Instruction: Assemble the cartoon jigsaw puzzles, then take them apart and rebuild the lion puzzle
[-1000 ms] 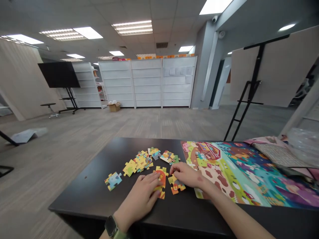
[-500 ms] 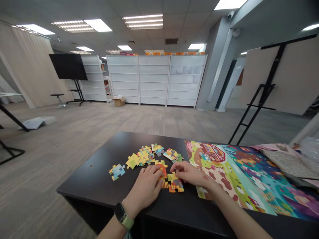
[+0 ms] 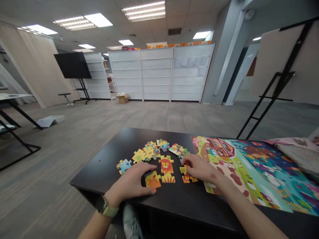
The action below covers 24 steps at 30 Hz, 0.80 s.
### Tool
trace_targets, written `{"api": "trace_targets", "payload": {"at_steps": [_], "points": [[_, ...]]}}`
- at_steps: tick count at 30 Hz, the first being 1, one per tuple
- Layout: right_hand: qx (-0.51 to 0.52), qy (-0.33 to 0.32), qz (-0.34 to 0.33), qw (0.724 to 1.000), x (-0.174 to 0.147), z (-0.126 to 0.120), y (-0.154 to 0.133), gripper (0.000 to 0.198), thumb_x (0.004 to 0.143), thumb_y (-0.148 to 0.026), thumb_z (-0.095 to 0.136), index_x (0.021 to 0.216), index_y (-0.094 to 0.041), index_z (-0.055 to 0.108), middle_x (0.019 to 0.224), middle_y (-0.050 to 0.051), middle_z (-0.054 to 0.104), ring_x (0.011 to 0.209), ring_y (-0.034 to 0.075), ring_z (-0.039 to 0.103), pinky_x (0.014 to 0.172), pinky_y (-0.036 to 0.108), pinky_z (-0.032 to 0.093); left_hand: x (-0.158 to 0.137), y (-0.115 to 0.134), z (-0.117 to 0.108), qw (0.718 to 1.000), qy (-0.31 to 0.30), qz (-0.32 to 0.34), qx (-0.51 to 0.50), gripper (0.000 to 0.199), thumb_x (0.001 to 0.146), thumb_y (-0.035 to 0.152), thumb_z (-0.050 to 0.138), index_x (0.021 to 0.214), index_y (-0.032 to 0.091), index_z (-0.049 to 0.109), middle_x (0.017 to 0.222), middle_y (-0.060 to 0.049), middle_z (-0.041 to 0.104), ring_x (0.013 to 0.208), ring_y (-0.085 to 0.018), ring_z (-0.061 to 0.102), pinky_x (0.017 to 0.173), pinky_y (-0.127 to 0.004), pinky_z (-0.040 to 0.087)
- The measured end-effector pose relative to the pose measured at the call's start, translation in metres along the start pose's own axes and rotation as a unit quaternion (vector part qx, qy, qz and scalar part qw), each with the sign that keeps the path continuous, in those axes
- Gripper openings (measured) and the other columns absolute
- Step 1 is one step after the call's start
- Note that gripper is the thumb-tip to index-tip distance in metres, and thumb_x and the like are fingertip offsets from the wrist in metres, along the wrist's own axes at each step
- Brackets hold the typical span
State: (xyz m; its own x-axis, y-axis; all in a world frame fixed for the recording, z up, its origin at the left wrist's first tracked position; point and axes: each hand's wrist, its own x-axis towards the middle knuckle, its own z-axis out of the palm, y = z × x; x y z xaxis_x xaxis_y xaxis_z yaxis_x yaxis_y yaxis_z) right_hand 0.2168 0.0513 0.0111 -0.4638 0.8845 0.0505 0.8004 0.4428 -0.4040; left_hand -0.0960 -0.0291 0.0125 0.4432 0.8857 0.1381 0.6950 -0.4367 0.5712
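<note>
My left hand (image 3: 132, 181) curves around an orange puzzle piece (image 3: 153, 181) lying on the black table, its thumb at the lower edge and its fingers at the upper edge. To the right of that piece, two joined puzzle pieces with a red-maned lion (image 3: 166, 166) lie by themselves. My right hand (image 3: 198, 168) is closed, fingertips pinching a yellow-and-orange puzzle piece (image 3: 186, 176), partly hidden beneath it. A blue puzzle piece (image 3: 124, 165) lies just beyond my left hand.
Behind the hands lies a loose pile of yellow puzzle pieces (image 3: 148, 151), with more mixed pieces (image 3: 177, 149) to its right. A colourful animal picture sheet (image 3: 239, 166) covers the table's right side. The black table's (image 3: 107, 166) left edge shows.
My left hand has moved left off the lion pieces, uncovering them and the orange piece. My right hand has drawn its piece rightward, away from the lion. The camera view has shifted.
</note>
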Motion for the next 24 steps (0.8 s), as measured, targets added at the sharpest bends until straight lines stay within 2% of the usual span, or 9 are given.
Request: {"api": "trace_targets", "payload": {"at_steps": [4, 8, 10, 12, 15, 17, 19, 21, 24], "points": [[-0.042, -0.014, 0.0, 0.999, -0.002, -0.008, 0.004, 0.015, 0.067, -0.009, 0.056, 0.072, -0.02, 0.064, 0.077, 0.002, 0.064, 0.07, 0.016, 0.055, 0.061, 0.025, 0.031, 0.005, 0.007, 0.0, 1.0, -0.009, -0.007, -0.027, 0.064, 0.068, 0.031, 0.085, 0.128, 0.028, 0.062, 0.123, -0.005, 0.064, 0.114, -0.026, 0.058, 0.102, -0.037, 0.044], [-0.01, 0.05, -0.01, 0.999, -0.004, -0.018, -0.001, 0.02, 0.071, -0.008, 0.055, 0.083, -0.02, 0.066, 0.078, 0.002, 0.064, 0.072, 0.017, 0.056, 0.065, 0.027, 0.035, 0.013, 0.004, 0.001, 0.991, 0.026, -0.023, -0.127, 0.034, 0.08, 0.032, 0.075, 0.112, 0.024, 0.068, 0.1, -0.002, 0.066, 0.085, -0.018, 0.059, 0.075, -0.028, 0.047], [0.056, 0.063, -0.019, 0.996, -0.006, -0.02, -0.01, 0.018, 0.078, -0.013, 0.054, 0.089, -0.021, 0.066, 0.076, 0.001, 0.063, 0.068, 0.016, 0.055, 0.065, 0.027, 0.038, 0.023, 0.005, 0.009, 0.968, 0.085, -0.035, -0.233, 0.02, 0.085, 0.035, 0.07, 0.097, 0.02, 0.063, 0.083, 0.001, 0.061, 0.071, -0.014, 0.055, 0.063, -0.024, 0.042], [0.174, 0.014, -0.045, 0.984, -0.008, -0.017, -0.021, 0.017, 0.082, -0.024, 0.06, 0.097, -0.021, 0.066, 0.082, 0.002, 0.065, 0.067, 0.015, 0.055, 0.063, 0.027, 0.04, 0.036, 0.013, 0.023, 0.925, 0.16, -0.04, -0.343, 0.027, 0.084, 0.038, 0.071, 0.084, 0.02, 0.051, 0.074, 0.004, 0.053, 0.064, -0.011, 0.051, 0.059, -0.022, 0.04], [0.372, -0.062, -0.089, 0.922, -0.008, -0.007, -0.031, 0.034, 0.079, -0.042, 0.071, 0.104, -0.02, 0.063, 0.096, 0.003, 0.066, 0.074, 0.015, 0.059, 0.064, 0.026, 0.045, 0.057, 0.034, 0.047, 0.892, 0.19, -0.033, -0.409, 0.038, 0.081, 0.039, 0.074, 0.075, 0.021, 0.04, 0.067, 0.007, 0.046, 0.059, -0.01, 0.049, 0.057, -0.021, 0.038], [0.447, -0.056, -0.076, 0.889, -0.006, 0.0, -0.03, 0.037, 0.08, -0.05, 0.071, 0.097, -0.02, 0.06, 0.087, 0.001, 0.064, 0.071, 0.014, 0.058, 0.063, 0.025, 0.044, 0.064, 0.048, 0.057, 0.911, 0.174, -0.024, -0.373, 0.036, 0.082, 0.037, 0.072, 0.074, 0.021, 0.041, 0.065, 0.006, 0.047, 0.058, -0.01, 0.05, 0.057, -0.021, 0.038], [0.47, -0.038, -0.049, 0.881, -0.004, 0.003, -0.024, 0.038, 0.081, -0.053, 0.07, 0.094, -0.02, 0.057, 0.077, -0.002, 0.06, 0.066, 0.012, 0.055, 0.06, 0.024, 0.041, 0.063, 0.055, 0.061, 0.946, 0.164, -0.01, -0.28, 0.028, 0.082, 0.034, 0.071, 0.077, 0.021, 0.047, 0.071, 0.003, 0.055, 0.066, -0.014, 0.056, 0.063, -0.024, 0.043], [0.442, -0.037, -0.027, 0.896, -0.002, 0.002, -0.018, 0.041, 0.08, -0.052, 0.071, 0.102, -0.02, 0.058, 0.073, -0.003, 0.058, 0.062, 0.011, 0.052, 0.057, 0.023, 0.039, 0.056, 0.053, 0.06, 0.976, 0.144, 0.011, -0.166, 0.023, 0.078, 0.028, 0.075, 0.091, 0.021, 0.057, 0.092, -0.002, 0.065, 0.086, -0.02, 0.062, 0.079, -0.031, 0.048], [0.344, -0.018, -0.023, 0.939, -0.002, -0.003, -0.014, 0.035, 0.082, -0.043, 0.068, 0.107, -0.02, 0.063, 0.08, -0.001, 0.063, 0.068, 0.013, 0.056, 0.06, 0.024, 0.043, 0.04, 0.042, 0.056, 0.993, 0.098, 0.027, -0.055, 0.046, 0.077, 0.026, 0.078, 0.118, 0.025, 0.058, 0.122, -0.006, 0.065, 0.113, -0.028, 0.059, 0.1, -0.041, 0.044]]}}
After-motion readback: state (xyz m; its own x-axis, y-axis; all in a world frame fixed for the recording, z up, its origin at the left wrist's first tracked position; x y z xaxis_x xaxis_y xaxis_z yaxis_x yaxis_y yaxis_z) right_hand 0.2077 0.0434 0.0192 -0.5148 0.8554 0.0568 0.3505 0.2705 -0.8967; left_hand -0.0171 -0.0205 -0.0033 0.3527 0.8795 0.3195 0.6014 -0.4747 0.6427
